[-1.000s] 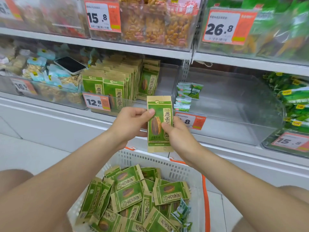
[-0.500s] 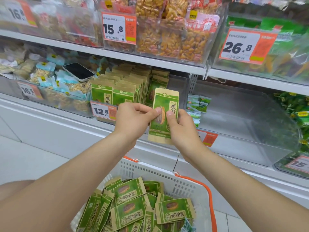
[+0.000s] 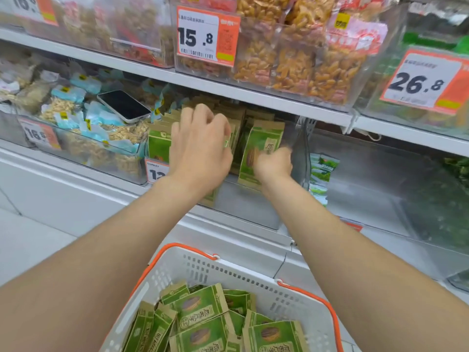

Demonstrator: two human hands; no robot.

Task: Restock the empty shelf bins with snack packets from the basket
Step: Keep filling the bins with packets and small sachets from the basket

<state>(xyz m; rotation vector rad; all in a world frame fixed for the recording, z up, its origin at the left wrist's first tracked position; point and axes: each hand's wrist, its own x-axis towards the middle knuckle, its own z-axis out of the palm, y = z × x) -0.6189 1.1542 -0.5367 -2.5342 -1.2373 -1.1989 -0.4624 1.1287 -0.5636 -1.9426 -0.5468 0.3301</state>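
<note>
Bright, even shop light falls from overhead, leaving few shadows. Motion blur smears the left hand (image 3: 200,148) and, worse, the right hand (image 3: 272,163) with its green-and-tan snack packet (image 3: 258,146). Above the hands, the clear plastic bin (image 3: 396,34) glares milkily and the white metal shelf edge (image 3: 253,97) bows with lens distortion.

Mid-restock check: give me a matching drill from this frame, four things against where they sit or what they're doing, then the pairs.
1 phone
2 basket
3 26.8 tag
4 right hand

A top right of the view
B gripping a green packet upright
C lying on pale blue packs
D nearest the camera, loose packets inside

Pairs: 1-C, 2-D, 3-A, 4-B
</note>
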